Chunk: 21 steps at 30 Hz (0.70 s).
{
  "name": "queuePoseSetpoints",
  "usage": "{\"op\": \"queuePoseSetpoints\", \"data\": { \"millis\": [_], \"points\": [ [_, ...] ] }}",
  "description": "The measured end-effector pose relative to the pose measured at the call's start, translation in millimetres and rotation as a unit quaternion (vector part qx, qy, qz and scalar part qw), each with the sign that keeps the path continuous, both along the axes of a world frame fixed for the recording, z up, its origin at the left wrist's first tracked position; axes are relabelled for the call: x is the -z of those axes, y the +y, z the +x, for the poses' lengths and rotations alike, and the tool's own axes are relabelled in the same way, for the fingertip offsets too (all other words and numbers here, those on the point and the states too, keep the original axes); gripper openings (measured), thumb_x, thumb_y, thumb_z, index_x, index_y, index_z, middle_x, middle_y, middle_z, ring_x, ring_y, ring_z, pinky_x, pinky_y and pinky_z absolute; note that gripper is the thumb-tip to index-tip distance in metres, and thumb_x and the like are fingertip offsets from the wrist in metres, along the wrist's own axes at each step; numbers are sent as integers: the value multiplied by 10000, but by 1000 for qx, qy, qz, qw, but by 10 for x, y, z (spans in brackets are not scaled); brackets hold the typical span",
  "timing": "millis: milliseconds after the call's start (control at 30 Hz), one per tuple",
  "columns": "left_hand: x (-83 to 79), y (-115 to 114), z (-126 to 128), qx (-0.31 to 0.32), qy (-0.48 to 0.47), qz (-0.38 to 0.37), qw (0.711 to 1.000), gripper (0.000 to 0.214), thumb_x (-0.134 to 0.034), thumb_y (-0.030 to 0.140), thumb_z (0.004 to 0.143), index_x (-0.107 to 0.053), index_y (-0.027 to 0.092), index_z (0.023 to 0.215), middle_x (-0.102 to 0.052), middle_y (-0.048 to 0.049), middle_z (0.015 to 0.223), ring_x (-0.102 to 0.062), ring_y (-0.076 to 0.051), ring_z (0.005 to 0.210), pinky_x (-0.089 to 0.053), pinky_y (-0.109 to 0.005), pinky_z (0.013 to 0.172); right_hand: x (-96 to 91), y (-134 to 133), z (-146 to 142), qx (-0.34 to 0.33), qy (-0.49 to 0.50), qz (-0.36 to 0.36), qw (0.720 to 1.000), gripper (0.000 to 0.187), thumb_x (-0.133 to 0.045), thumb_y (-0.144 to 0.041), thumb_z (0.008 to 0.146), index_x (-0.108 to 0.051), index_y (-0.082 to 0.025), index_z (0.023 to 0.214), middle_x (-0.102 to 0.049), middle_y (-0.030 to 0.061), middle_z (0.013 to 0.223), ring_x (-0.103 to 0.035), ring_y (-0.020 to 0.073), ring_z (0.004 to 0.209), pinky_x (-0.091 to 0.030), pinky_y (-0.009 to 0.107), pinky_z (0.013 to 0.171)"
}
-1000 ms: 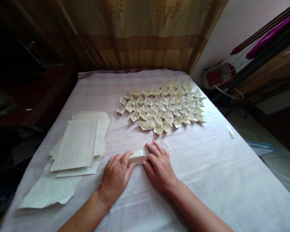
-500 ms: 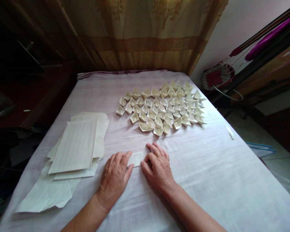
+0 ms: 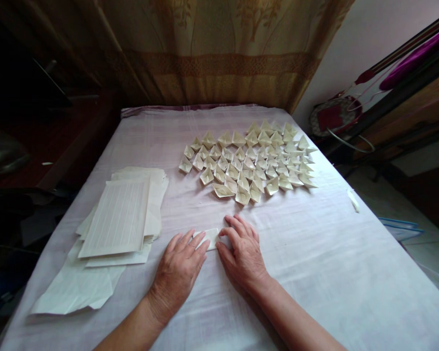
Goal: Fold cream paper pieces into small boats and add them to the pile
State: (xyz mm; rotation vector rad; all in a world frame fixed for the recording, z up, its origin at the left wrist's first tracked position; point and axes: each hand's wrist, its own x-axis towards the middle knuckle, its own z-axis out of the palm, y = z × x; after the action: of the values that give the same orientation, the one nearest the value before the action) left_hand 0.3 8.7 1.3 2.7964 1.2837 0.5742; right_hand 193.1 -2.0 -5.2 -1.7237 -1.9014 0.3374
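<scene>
A small folded piece of white paper (image 3: 211, 238) lies flat on the cloth between my hands. My left hand (image 3: 179, 265) rests palm down over its left end, fingers stretched out and a little apart, hiding that end. At the right end, the thumb and index finger of my right hand (image 3: 243, 248) close on the paper's edge, while the other fingers reach forward on the cloth. Beyond my hands stand several rows of folded paper boats (image 3: 243, 168), pale cream in colour.
Left of my hands lies a stack of loose paper sheets (image 3: 117, 219), the top one printed with lines. A white scrap (image 3: 353, 201) is near the right edge of the cloth-covered table (image 3: 314, 273). A curtain (image 3: 212, 63) hangs behind, and a bag (image 3: 334, 117) stands beyond the right edge.
My left hand has opened from a curled grip at the paper's left end to flat fingers on top of it. My right hand stays at the other end. The view has shifted slightly.
</scene>
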Motion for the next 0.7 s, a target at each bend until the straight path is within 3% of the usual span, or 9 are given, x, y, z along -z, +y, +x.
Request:
{"op": "queuePoseSetpoints", "data": {
  "millis": [133,533,700],
  "points": [
    [18,1,1,2,-1,0,1000,312,-444,201,984,-634,241,1229,-669,-31,1276,-577,-231,1203,-391,-438,1050,-4,-2,-3,-7,-9,6,1000,218,-556,-183,864,-652,-255,1046,-574,93,1342,-419,287,1328,-317,499,1077],
    [33,-12,-3,-5,4,-8,1000,321,-439,215,982,-634,262,1232,-663,-17,1289,-557,-241,1220,-385,-440,1053,-8,-1,2,-13,-11,9,1000,182,-569,-220,885,-680,-267,1022,-573,91,1343,-423,285,1326,-311,492,1076],
    [41,-11,-71,0,33,-40,999,359,-485,310,971,-573,301,1319,-605,6,1371,-469,-254,1308,-270,-463,1126,-17,7,-63,7,-16,-13,1000,152,-639,-322,871,-662,-241,997,-557,105,1359,-407,297,1339,-287,501,1090]
  ]
}}
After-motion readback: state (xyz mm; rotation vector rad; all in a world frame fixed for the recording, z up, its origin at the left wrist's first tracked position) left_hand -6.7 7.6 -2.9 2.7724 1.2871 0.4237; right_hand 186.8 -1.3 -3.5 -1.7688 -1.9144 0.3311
